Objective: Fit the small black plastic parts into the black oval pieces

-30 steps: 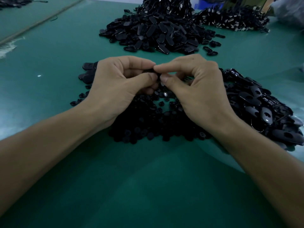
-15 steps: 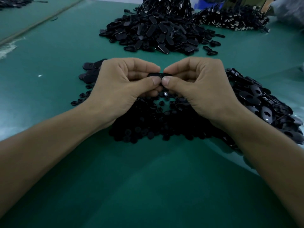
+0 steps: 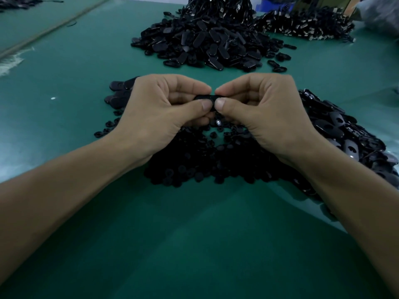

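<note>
My left hand (image 3: pixel 164 113) and my right hand (image 3: pixel 265 113) meet above the table and pinch one black oval piece (image 3: pixel 207 97) between thumbs and forefingers. Both thumbs press side by side on its near face, which hides most of it. Whether a small part sits in it I cannot tell. Under my hands lies a heap of small black plastic parts (image 3: pixel 205 162). Loose oval pieces (image 3: pixel 345 134) are piled to the right, and a few more oval pieces (image 3: pixel 119 91) lie behind my left hand.
A large mound of black oval pieces (image 3: pixel 207 42) rises at the back centre of the green table (image 3: pixel 194 244). Another dark heap with shiny bits (image 3: pixel 306 24) lies at the back right. A seam runs along the table's far left.
Both hands have drawn slightly apart at the knuckles and turned, so the thumbs now press together on the oval piece, which shows more clearly between the fingertips.
</note>
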Action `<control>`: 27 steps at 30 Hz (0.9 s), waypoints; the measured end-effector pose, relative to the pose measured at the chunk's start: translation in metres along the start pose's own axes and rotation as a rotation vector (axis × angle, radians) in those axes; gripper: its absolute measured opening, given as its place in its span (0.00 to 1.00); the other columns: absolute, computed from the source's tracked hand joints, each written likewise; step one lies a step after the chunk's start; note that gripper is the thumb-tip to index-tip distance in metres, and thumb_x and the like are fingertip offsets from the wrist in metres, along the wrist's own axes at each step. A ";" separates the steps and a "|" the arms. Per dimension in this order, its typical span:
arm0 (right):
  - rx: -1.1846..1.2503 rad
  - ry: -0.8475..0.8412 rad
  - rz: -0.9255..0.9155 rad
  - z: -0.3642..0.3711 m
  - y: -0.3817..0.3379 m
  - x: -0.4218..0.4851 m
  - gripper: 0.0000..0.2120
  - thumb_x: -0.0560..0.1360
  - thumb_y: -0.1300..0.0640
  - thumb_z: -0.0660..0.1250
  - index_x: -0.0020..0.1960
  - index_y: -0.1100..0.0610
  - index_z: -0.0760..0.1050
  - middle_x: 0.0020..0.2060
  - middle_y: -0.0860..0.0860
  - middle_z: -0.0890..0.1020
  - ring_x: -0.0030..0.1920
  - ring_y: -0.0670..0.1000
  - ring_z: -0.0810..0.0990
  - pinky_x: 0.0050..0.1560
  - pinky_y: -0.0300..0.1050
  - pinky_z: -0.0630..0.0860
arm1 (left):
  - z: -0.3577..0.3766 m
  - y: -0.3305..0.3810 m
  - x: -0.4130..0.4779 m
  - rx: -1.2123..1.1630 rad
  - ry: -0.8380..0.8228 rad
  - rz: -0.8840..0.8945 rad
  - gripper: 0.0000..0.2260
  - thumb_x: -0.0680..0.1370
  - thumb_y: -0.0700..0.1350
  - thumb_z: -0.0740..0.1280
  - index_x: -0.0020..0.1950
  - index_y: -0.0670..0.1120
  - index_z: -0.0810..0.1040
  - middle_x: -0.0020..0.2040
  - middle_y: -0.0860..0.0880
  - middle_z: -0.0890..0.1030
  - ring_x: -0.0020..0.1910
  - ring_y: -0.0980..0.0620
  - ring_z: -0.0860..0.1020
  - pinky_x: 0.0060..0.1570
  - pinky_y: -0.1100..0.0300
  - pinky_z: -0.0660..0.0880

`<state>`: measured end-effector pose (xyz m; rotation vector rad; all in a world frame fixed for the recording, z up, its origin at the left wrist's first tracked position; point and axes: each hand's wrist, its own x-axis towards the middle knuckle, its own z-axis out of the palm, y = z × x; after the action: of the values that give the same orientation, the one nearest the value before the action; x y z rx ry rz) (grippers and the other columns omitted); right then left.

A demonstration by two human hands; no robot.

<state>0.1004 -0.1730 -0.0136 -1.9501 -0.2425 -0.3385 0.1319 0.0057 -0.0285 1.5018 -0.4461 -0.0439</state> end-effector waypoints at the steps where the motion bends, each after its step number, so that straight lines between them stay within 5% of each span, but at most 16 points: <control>1: -0.020 0.005 -0.004 0.000 0.000 0.001 0.06 0.74 0.61 0.76 0.45 0.51 0.82 0.35 0.47 0.85 0.37 0.44 0.84 0.41 0.37 0.79 | 0.000 0.001 0.000 0.006 0.001 0.002 0.08 0.70 0.39 0.75 0.47 0.43 0.83 0.38 0.46 0.86 0.39 0.51 0.86 0.42 0.63 0.81; 27: -0.064 -0.034 0.057 0.003 -0.002 -0.001 0.05 0.75 0.61 0.74 0.44 0.51 0.82 0.35 0.47 0.85 0.36 0.42 0.82 0.41 0.37 0.78 | -0.008 0.002 0.005 0.199 -0.042 0.086 0.07 0.72 0.33 0.75 0.44 0.44 0.82 0.35 0.46 0.86 0.33 0.48 0.85 0.36 0.61 0.82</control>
<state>0.0992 -0.1697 -0.0130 -2.0226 -0.1996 -0.2794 0.1385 0.0123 -0.0253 1.6778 -0.5610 0.0376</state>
